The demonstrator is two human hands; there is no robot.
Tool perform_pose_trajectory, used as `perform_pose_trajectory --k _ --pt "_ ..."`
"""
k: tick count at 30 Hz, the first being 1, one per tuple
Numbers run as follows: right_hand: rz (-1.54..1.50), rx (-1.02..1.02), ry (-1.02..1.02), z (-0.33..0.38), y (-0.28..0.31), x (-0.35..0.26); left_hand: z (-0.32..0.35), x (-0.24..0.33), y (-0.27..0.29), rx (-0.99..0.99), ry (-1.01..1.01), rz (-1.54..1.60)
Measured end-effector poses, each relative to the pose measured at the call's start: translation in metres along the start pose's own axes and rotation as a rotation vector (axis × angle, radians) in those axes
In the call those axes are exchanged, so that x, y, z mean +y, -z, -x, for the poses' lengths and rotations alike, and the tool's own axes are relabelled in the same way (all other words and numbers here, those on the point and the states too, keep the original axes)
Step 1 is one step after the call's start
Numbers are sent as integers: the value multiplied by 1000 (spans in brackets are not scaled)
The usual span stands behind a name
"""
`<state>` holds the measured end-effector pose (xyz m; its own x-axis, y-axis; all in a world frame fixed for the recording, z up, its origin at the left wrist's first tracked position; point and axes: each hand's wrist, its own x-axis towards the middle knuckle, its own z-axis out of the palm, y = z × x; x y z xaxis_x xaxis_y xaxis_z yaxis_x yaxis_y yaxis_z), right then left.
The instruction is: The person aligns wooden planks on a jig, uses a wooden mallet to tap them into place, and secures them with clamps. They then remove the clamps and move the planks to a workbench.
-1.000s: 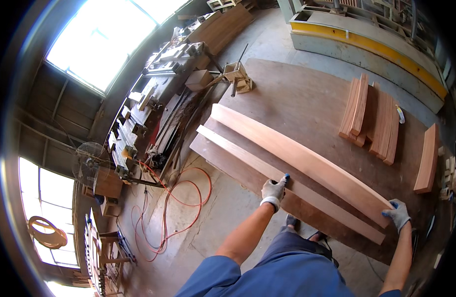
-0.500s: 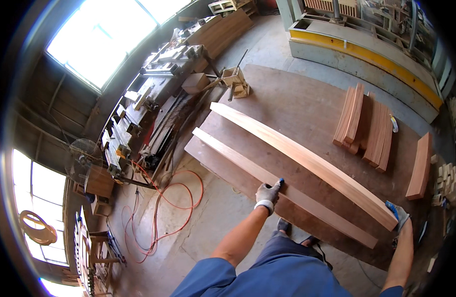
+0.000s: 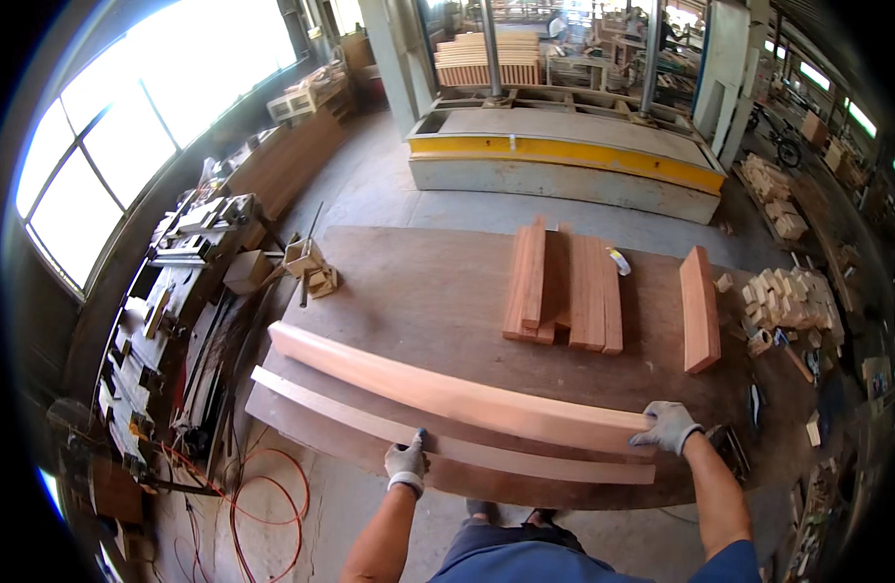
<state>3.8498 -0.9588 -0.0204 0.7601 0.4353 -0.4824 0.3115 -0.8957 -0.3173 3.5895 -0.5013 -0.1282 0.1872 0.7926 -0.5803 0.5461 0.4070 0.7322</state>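
A long, thick reddish-wood beam point(image 3: 447, 396) lies lengthwise across the near part of the brown table point(image 3: 409, 282). My right hand point(image 3: 671, 428), in a grey glove, is closed over the beam's right end. Nearer to me, a thinner, paler board point(image 3: 525, 459) runs roughly parallel along the table's front edge, with a narrow gap between the two. My left hand point(image 3: 407, 461), gloved with blue fingertips, grips the front edge of this board around its middle. Its lower fingers are partly hidden.
Short reddish planks point(image 3: 569, 291) are stacked at the far middle, with another block point(image 3: 700, 311) standing to their right. A wooden holder point(image 3: 309, 264) is at the far left corner. Small wood blocks point(image 3: 792, 301) are piled right. A yellow-striped press point(image 3: 564, 170) stands beyond; hoses point(image 3: 263, 496) lie left.
My view has swung to the right and lifted. The right hand's hold has shifted from the beam's end face to over its top; the left hand stays on the thinner board.
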Motion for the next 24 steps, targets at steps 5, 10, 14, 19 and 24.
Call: perform_pose_trajectory --k 5,10,14,19,24 --pt "168 48 9 23 -29 -1 -3 2 -1 -20 30 0" --pt "-45 -43 -52 37 -56 26 8 -4 17 -105 -432 -620" --pt "111 -11 19 55 -62 4 62 38 20 -288 -1037 -998" --pt "434 -26 25 69 -77 -30 43 61 -19 -465 -1407 -1555" --pt "384 217 85 58 -102 -9 35 86 -43 -631 -1475 -1679"
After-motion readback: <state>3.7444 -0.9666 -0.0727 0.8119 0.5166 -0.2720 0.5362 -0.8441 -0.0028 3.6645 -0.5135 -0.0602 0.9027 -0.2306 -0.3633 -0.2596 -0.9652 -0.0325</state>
